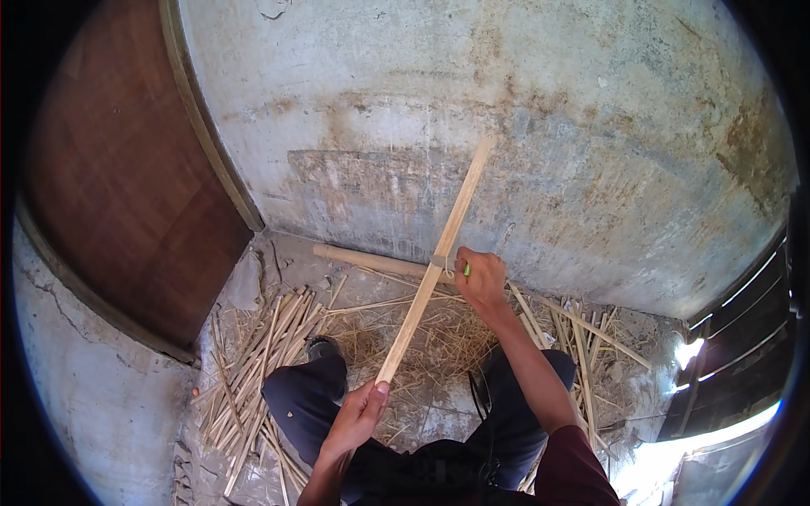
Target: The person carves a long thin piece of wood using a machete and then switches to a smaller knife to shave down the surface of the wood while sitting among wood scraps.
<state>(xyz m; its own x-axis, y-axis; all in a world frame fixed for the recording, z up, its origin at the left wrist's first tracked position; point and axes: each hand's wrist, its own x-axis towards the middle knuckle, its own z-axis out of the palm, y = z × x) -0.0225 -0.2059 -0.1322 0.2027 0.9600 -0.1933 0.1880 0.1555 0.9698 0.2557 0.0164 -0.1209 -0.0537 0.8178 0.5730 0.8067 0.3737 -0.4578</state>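
Your left hand [354, 419] grips a wooden strip [411, 325] near seven o'clock, your right hand [482, 280] a knife [443, 263] across it; wall [363, 101] bounds twelve, stick piles [263, 363] eight and four.

Strip [411, 325]: matt, wood-like; knife blade [439, 261]: dull metal; wall [557, 185]: rough, matt; trousers [297, 398]: matt cloth.

A left hand [359, 415] and a right hand [483, 278] held a long pale slat [412, 322] and a green-handled knife [467, 270].
The left hand gripped the slat's near end, while the knife's blade lay across its middle. Beneath, a round pole [359, 256] ran along the foot of a stained wall [371, 76]; straw-like shavings [443, 346] littered the floor between two piles of thin strips [245, 379], right of a brown door [126, 160].
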